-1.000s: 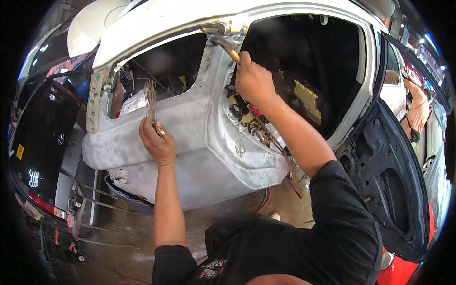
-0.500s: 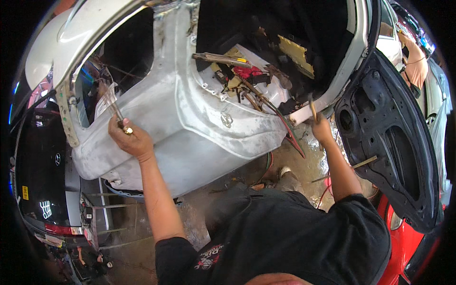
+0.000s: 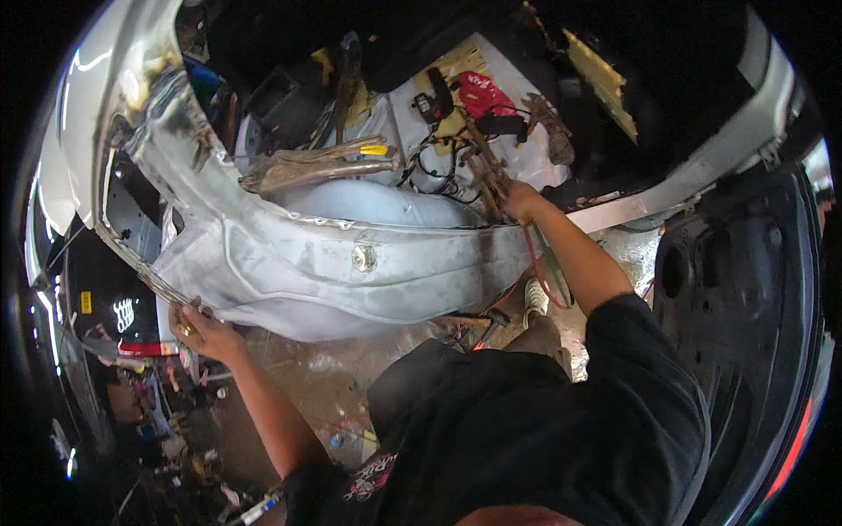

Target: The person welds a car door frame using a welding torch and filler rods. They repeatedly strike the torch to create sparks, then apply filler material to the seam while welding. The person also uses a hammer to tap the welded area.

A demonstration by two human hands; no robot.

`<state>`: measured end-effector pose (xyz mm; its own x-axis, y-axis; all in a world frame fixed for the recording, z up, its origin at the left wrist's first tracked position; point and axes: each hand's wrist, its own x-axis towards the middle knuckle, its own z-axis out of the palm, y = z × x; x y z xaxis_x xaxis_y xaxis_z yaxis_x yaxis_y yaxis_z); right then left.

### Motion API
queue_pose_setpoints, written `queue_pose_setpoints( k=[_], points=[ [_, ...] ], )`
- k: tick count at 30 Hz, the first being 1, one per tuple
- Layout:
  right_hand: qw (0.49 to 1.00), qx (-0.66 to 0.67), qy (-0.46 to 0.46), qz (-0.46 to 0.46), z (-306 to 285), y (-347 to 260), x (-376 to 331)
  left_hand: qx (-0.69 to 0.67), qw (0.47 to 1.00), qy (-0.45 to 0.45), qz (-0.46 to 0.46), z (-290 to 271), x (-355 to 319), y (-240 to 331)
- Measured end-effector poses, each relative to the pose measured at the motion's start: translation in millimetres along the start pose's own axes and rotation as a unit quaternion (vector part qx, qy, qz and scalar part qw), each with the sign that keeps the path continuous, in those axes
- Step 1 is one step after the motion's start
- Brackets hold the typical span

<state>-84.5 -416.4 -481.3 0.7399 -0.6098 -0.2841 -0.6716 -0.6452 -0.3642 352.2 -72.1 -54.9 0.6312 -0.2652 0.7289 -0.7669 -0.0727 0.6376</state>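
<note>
My left hand [image 3: 203, 333] is closed round a bundle of thin metal rods [image 3: 165, 287]. The rods point up and left past the corner of a bare, sanded car body panel [image 3: 289, 259]. Over the panel's far lip reaches my right hand [image 3: 524, 202], its fingers closed about the brownish metal gas torch [image 3: 489, 186] and partly hidden. Red and green hoses [image 3: 545, 272] hang from under the wrist over the near side of the panel. Beyond the lip, a red cloth [image 3: 484, 95] and dark wiring [image 3: 434, 162] lie on a white surface.
A long, pale brown tool-like piece with a yellow mark [image 3: 320, 165] rests along the panel's inner edge. At right stands a dark open car lid [image 3: 737, 307]. A hammer-like tool [image 3: 491, 326] is near my foot. Clutter [image 3: 175, 412] covers the floor at left.
My view has shifted closer over the panel. The left hand has lowered with its rods. My right hand has moved left from the body edge, from a brown curved piece to the torch.
</note>
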Motion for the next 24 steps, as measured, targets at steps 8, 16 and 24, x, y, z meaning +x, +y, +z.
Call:
queue_pose_setpoints(
  k=[8, 16, 24],
  points=[
    [0.931, 0.175, 0.033, 0.319, 28, -31, 92, 0.224, 0.974, -0.018, -0.034, -129, -106, 85],
    [0.912, 0.34, 0.049, 0.223, 99, 73, 176, 0.3, 0.93, 0.013, -0.213, -243, -155, 50],
    [0.653, 0.73, -0.019, 0.203, 7, 52, 77, 0.09, 0.88, 0.073, -0.461, -237, -192, 29]
  ],
)
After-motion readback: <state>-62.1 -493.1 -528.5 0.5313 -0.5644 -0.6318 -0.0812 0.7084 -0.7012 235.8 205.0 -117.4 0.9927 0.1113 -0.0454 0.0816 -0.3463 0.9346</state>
